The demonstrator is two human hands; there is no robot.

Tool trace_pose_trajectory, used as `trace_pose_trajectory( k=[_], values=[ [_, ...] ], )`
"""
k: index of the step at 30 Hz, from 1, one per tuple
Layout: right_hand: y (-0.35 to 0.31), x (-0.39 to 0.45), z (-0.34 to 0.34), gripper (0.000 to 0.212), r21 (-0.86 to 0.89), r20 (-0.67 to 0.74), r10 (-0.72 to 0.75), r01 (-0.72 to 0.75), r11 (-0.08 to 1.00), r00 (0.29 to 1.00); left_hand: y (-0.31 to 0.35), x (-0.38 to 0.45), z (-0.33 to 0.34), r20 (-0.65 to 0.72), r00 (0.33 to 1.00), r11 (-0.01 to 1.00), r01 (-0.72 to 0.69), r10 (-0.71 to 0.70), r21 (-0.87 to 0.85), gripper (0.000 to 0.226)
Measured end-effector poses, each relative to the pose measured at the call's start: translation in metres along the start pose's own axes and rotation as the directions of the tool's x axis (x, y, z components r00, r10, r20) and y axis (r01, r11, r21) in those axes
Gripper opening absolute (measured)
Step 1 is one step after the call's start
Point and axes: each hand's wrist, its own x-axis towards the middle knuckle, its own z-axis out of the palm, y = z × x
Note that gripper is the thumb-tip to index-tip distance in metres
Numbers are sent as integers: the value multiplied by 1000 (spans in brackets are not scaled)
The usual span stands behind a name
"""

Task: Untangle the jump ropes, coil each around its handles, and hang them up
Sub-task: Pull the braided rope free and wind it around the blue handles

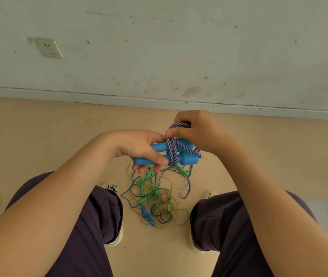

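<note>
Tan floor (39, 136) w/ tangled ropes (155, 202) below blue handles (159, 154); left hand (139, 148) grips handles, right hand (195, 132) pinches striped rope (172, 148); right fingers hidden.

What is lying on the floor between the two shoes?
In the head view, a tangled pile of thin ropes with small green handles lies between the left shoe and the right shoe.

We see two blue handles (186, 159) lying side by side, level, with purple-and-white braided rope (172, 150) wound a few turns across their middles and a loose tail hanging to the floor. Below lies a tangle of thin green, blue and orange ropes (156, 202).
</note>
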Motion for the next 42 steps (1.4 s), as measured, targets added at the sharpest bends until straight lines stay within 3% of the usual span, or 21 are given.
trace_pose_trajectory(
  k=[2,5,10,14,19,24,29,31,35,42],
  values=[
    [0,-1,-3,37,59,-19,0,1,998,1000,2,-5,-5,58,997,999,-48,49,-20,25],
    [2,-4,-5,49,137,78,0,-11,991,997,0,-7,-5,111,991,998,-69,68,-2,25],
    [3,-6,-1,20,140,104,-106,91,986,989,-1,-5,-3,91,994,998,-66,65,11,23],
    [6,-4,3,5,220,73,-64,47,974,995,1,-6,-3,44,995,996,-85,84,2,19],
    [8,-7,0,15,382,110,23,-64,922,994,3,-8,-3,-13,992,989,-128,127,-81,37],
    [10,-9,-5,34,560,221,39,-160,813,974,2,-9,-5,-129,978,975,-179,162,-135,40],
    [15,-8,-3,33,800,264,48,-247,547,963,0,-9,-7,-322,933,938,-247,162,-243,50],
    [17,-7,-1,44,842,278,6,-246,481,961,2,-8,-8,-384,905,904,-309,184,-294,53],
    [10,-8,7,24,798,244,-76,-156,582,967,6,-6,-8,-453,866,864,-384,214,-326,52],
    [15,-9,5,13,593,276,56,-215,776,960,4,-4,-9,-630,768,814,-437,116,-382,29]
  ],
)
